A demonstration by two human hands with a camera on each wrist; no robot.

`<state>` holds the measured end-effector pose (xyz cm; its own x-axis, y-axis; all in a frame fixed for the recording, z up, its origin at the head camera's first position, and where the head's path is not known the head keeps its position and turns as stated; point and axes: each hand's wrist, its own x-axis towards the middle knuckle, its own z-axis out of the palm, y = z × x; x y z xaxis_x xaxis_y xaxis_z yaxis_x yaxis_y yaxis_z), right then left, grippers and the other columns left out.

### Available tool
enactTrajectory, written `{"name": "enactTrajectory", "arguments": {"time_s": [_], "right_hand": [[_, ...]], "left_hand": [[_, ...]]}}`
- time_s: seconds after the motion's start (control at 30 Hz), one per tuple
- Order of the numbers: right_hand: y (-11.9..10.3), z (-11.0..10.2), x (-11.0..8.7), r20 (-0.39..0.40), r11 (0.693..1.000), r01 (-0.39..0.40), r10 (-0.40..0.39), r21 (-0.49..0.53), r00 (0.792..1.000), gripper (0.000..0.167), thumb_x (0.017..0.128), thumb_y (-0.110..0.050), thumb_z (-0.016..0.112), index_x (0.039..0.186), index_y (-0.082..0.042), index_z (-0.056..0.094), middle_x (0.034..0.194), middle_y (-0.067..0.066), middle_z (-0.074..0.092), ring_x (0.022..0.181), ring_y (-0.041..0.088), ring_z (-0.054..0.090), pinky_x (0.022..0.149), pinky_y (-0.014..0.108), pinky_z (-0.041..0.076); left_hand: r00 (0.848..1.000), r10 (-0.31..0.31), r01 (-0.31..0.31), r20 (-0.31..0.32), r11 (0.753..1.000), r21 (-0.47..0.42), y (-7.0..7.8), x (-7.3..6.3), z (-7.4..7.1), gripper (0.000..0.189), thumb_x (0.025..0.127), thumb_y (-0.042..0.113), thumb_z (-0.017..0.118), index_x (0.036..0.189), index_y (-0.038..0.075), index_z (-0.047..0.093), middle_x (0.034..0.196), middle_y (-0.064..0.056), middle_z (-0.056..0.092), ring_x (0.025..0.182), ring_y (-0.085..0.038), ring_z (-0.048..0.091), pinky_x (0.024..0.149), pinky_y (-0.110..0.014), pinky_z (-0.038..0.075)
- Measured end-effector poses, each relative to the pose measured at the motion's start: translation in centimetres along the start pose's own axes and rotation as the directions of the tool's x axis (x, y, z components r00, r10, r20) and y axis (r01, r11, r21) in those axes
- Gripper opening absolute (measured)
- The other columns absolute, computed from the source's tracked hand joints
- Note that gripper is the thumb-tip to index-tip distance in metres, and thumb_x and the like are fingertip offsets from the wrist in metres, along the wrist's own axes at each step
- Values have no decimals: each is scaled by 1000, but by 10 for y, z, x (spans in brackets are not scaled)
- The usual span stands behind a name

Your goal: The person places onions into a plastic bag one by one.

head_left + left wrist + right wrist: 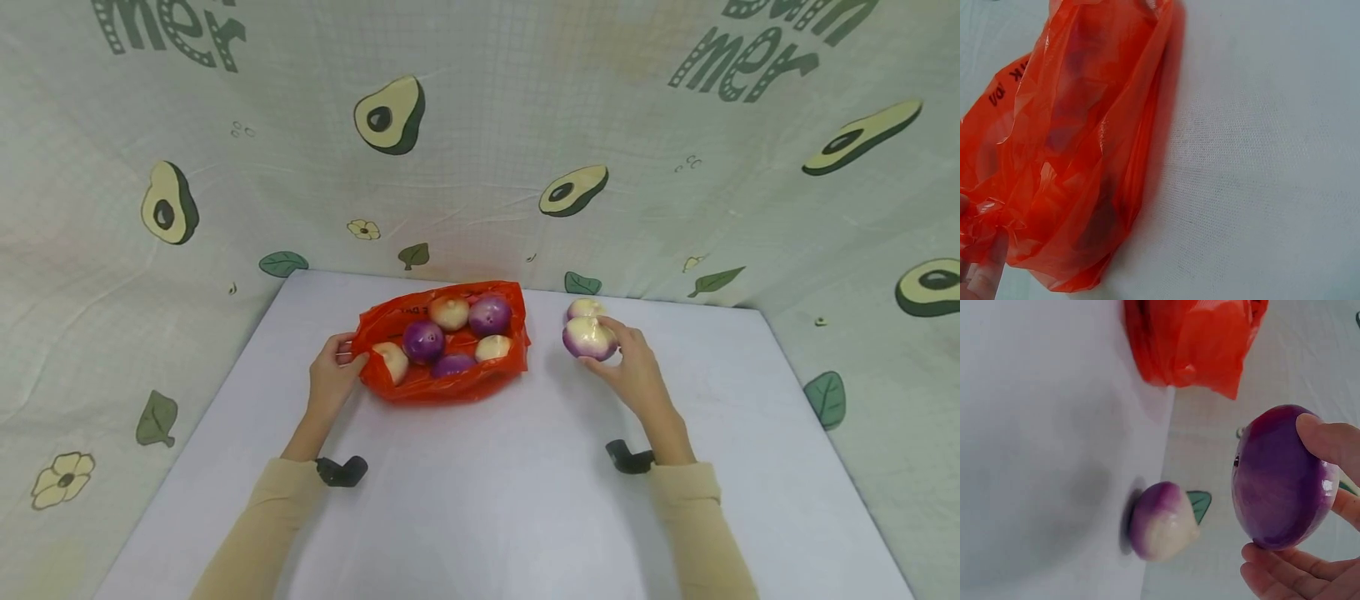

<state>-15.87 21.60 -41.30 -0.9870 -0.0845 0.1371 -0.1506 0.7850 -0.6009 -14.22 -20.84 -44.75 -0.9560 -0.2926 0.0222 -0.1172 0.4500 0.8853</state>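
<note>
My left hand point(333, 377) pinches the left rim of a crinkled red plastic bag point(442, 392), its film bunched between fingers and thumb in the left wrist view. The bag lies wide-mouthed on the table, and several shiny purple-and-cream turnips point(423, 342) sit inside. To the right of the bag, my right hand point(633, 367) grips another turnip point(1282, 478) between thumb and fingers, held above the table with its purple side towards the right wrist camera. Just behind it a second loose turnip point(1163, 522) rests on the table, cream end up, partly hidden in the head view.
The table point(465, 500) has a white cover. A pale cloth point(480, 233) printed with avocados, leaves and lettering hangs behind it and along both sides. Black wrist mounts point(341, 472) stick out inward from both sleeves.
</note>
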Motion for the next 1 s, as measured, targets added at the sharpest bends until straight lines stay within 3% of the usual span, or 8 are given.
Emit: {"name": "enactTrajectory", "arguments": {"time_s": [0.2,0.4,0.7,1.0], "right_hand": [[-30,8,-3,54,999,-13,11,33,998,70,81,-27,71,141,-17,36,134,19,41,112,33,46,93,53,45],[-51,21,-5,75,996,24,-30,86,997,68,81,-28,71,140,-20,38,140,13,38,124,32,42,96,52,43],[-82,43,-3,118,985,105,-121,135,986,68,81,-33,70,140,-20,39,127,13,43,116,28,46,99,49,42],[-110,71,4,210,982,152,-173,115,962,69,81,-34,70,141,-24,38,127,11,43,118,27,47,97,46,44]], "left_hand": [[1000,5,-5,-2,1000,-9,-1,0,0,39,89,12,56,126,3,50,113,-19,57,99,-28,56,67,-2,38],[1000,5,-5,5,1000,2,-3,0,0,39,90,13,56,127,3,49,114,-19,56,100,-29,55,68,-1,38],[1000,7,-7,4,1000,3,-3,-1,0,39,90,13,55,128,3,49,116,-20,56,101,-29,55,69,-1,38],[1000,-17,17,8,1000,1,-3,-1,0,39,90,14,56,128,5,49,117,-18,56,102,-28,55,68,-2,39]]}}
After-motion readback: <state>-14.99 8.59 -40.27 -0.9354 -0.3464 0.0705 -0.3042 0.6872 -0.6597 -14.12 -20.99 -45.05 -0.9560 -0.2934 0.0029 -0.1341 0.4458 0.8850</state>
